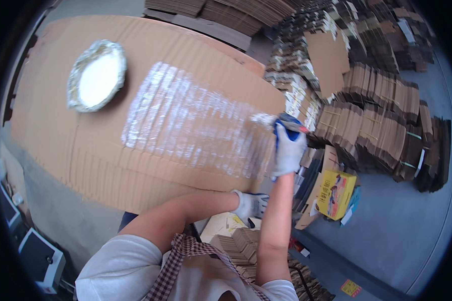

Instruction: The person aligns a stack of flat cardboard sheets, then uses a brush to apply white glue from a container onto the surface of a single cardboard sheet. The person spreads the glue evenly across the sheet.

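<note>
My right hand (290, 150), in a white and blue work glove, is closed round a brush (288, 121). Its whitish bristles touch the right part of a large cardboard sheet (50, 145). A wet, shiny white coating (186, 120) lies in streaks across the sheet's middle. Close to the sheet's near edge, my left hand (250, 204) is also gloved and holds nothing that I can see. Its thumb stands apart from the fingers, which are partly hidden beside my right forearm. A foil-lined bowl (99, 80) of white liquid rests on the sheet at the far left.
Bundled flat cartons (376, 125) are piled on the right, with more stacks (226, 20) behind the sheet. A yellow box (335, 194) sits at the right. Folded cardboard (243, 246) is stacked close to my body. Grey-and-white equipment (41, 258) stands at the lower left.
</note>
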Demonstrator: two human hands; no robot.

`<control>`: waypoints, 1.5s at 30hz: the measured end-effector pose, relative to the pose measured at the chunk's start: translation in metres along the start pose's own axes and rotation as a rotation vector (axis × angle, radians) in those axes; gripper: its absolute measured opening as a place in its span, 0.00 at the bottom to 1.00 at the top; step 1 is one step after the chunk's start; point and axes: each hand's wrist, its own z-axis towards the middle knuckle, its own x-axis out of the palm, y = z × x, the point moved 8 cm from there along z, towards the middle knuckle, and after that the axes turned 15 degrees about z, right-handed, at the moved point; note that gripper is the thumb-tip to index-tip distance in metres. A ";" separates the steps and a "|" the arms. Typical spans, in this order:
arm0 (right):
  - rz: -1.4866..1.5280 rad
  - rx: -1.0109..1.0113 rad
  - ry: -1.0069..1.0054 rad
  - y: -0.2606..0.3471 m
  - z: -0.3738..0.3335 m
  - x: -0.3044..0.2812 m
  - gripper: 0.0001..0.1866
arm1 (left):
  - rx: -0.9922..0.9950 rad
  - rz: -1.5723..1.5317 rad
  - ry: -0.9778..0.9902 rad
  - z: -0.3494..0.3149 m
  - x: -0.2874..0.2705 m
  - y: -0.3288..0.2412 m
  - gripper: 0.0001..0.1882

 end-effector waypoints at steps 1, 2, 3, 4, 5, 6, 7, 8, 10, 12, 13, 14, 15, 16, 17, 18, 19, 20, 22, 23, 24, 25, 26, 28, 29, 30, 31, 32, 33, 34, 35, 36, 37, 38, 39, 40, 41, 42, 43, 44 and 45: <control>0.045 0.005 0.004 0.005 0.000 -0.008 0.20 | 0.048 0.028 -0.079 -0.005 -0.012 -0.014 0.45; -0.002 0.026 -0.007 0.010 0.001 -0.014 0.17 | 0.047 0.027 -0.139 -0.015 -0.027 -0.027 0.41; -0.056 0.048 -0.028 0.019 -0.003 -0.021 0.13 | 0.048 0.032 -0.036 -0.026 -0.045 -0.041 0.41; -0.026 0.057 -0.031 0.050 -0.012 -0.011 0.12 | 0.039 0.035 0.068 -0.047 -0.071 -0.053 0.40; 0.271 0.074 -0.016 0.036 -0.009 -0.018 0.12 | 0.054 0.049 0.170 -0.067 -0.093 -0.065 0.39; 0.291 0.094 0.046 0.033 -0.010 -0.012 0.13 | -0.006 0.056 -0.005 -0.097 -0.120 -0.067 0.39; 0.305 0.109 0.096 0.033 -0.012 -0.007 0.14 | -0.051 0.065 -0.179 -0.135 -0.146 -0.069 0.39; 0.287 0.044 0.138 0.039 -0.016 0.004 0.14 | -0.131 0.077 -0.288 -0.174 -0.178 -0.066 0.40; 0.427 0.146 0.128 0.037 -0.031 0.032 0.15 | -0.324 0.112 -0.486 -0.255 -0.244 -0.054 0.42; 0.468 0.294 0.115 0.032 -0.049 0.068 0.16 | -0.540 0.180 -0.604 -0.336 -0.277 -0.039 0.45; 0.426 0.307 0.111 0.033 -0.055 0.089 0.17 | -0.637 0.231 -0.633 -0.370 -0.286 -0.032 0.47; 0.397 0.252 0.088 0.036 -0.059 0.111 0.17 | -0.703 0.205 -0.624 -0.392 -0.295 -0.027 0.46; 0.363 0.202 0.068 0.038 -0.065 0.133 0.18 | -0.773 0.173 -0.615 -0.410 -0.302 -0.023 0.46; 0.287 0.167 0.093 0.044 -0.070 0.158 0.18 | -0.798 0.157 -0.581 -0.420 -0.304 -0.020 0.44; 0.205 0.127 0.113 0.052 -0.072 0.179 0.19 | -0.786 0.168 -0.576 -0.428 -0.305 -0.016 0.40; 0.143 0.105 0.166 0.083 -0.074 0.203 0.19 | -0.780 0.177 -0.572 -0.437 -0.300 -0.012 0.38; 0.088 0.055 0.171 0.085 -0.074 0.222 0.17 | -0.774 0.186 -0.569 -0.445 -0.296 -0.009 0.36; 0.075 0.028 0.181 0.091 -0.075 0.239 0.16 | -0.785 0.160 -0.575 -0.449 -0.293 -0.006 0.35; 0.066 0.003 0.205 0.104 -0.071 0.268 0.16 | -0.810 0.089 -0.623 -0.458 -0.289 0.000 0.35; 0.066 0.010 0.218 0.107 -0.069 0.279 0.17 | -0.819 0.049 -0.646 -0.462 -0.286 0.003 0.35; 0.066 0.017 0.231 0.109 -0.067 0.288 0.17 | -0.810 0.014 -0.677 -0.465 -0.286 0.005 0.35; -0.023 -0.016 0.244 0.105 -0.064 0.295 0.18 | -0.813 -0.005 -0.687 -0.466 -0.284 0.007 0.35; -0.111 -0.049 0.254 0.094 -0.061 0.300 0.19 | -0.814 -0.022 -0.694 -0.467 -0.283 0.010 0.34; -0.250 -0.082 0.283 0.084 -0.059 0.304 0.22 | -0.825 -0.085 -0.711 -0.470 -0.283 0.012 0.34; -0.273 -0.088 0.288 0.092 -0.061 0.307 0.22 | -0.829 -0.119 -0.727 -0.473 -0.282 0.013 0.34; -0.293 -0.095 0.298 0.105 -0.065 0.313 0.22 | -0.839 -0.150 -0.744 -0.478 -0.281 0.014 0.34; -0.312 -0.102 0.307 0.113 -0.068 0.319 0.22 | -0.848 -0.181 -0.762 -0.483 -0.279 0.014 0.34; -0.295 -0.116 0.309 0.118 -0.068 0.323 0.22 | -0.857 -0.205 -0.761 -0.483 -0.279 0.015 0.35; -0.279 -0.131 0.311 0.122 -0.069 0.327 0.22 | -0.866 -0.229 -0.761 -0.482 -0.279 0.016 0.38; -0.262 -0.145 0.315 0.124 -0.068 0.330 0.22 | -0.875 -0.254 -0.761 -0.481 -0.279 0.018 0.41; -0.294 -0.112 0.306 0.115 -0.064 0.329 0.21 | -0.867 -0.248 -0.755 -0.480 -0.280 0.018 0.38; -0.328 -0.078 0.298 0.102 -0.058 0.327 0.21 | -0.859 -0.244 -0.750 -0.480 -0.281 0.017 0.35; -0.361 -0.045 0.289 0.091 -0.054 0.323 0.20 | -0.851 -0.239 -0.744 -0.479 -0.282 0.017 0.33; -0.404 -0.043 0.309 0.101 -0.054 0.324 0.20 | -0.864 -0.254 -0.750 -0.482 -0.281 0.017 0.33; -0.339 -0.037 0.300 0.111 -0.056 0.326 0.20 | -0.871 -0.269 -0.755 -0.483 -0.282 0.016 0.33; -0.275 -0.030 0.292 0.119 -0.058 0.328 0.20 | -0.878 -0.283 -0.760 -0.484 -0.282 0.017 0.33; -0.211 -0.023 0.280 0.124 -0.060 0.328 0.20 | -0.874 -0.282 -0.758 -0.483 -0.283 0.017 0.33; -0.215 -0.064 0.287 0.128 -0.062 0.333 0.19 | -0.871 -0.280 -0.757 -0.483 -0.284 0.017 0.33; -0.267 -0.071 0.286 0.122 -0.061 0.334 0.18 | -0.867 -0.278 -0.756 -0.482 -0.284 0.017 0.33; -0.316 -0.080 0.284 0.116 -0.058 0.336 0.18 | -0.874 -0.274 -0.752 -0.482 -0.285 0.017 0.33; -0.365 -0.088 0.282 0.111 -0.057 0.337 0.17 | -0.882 -0.270 -0.748 -0.481 -0.285 0.016 0.33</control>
